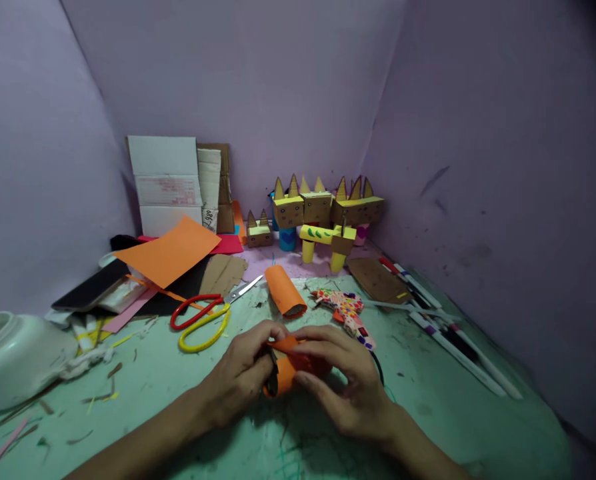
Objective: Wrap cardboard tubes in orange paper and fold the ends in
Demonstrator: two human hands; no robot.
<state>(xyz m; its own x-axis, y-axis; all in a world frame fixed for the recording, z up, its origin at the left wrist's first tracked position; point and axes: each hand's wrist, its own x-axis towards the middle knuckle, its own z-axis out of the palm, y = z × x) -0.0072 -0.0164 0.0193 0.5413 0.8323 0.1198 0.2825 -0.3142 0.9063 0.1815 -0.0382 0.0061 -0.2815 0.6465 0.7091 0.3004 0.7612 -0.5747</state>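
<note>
Near the front centre, my left hand [245, 373] grips the left end of a cardboard roll partly wrapped in orange paper [285, 379]. My right hand [345, 380] has its fingers around the right side of the same roll, pressing on the orange paper. A flap of the paper stands up between both hands. Just beyond them lies another orange-covered roll [285, 291]. Scissors [213, 317] with one red and one yellow handle lie open to the left. A patterned glue gun [345, 313] rests beyond my right hand.
Cardboard animal figures [318, 213] stand at the back. Orange paper [171, 252] and cardboard sheets [168, 183] are at the back left. A white pot [23, 360] sits at the left edge, with scraps near it. Markers [458, 347] lie along the right, beside brown cardboard [378, 280].
</note>
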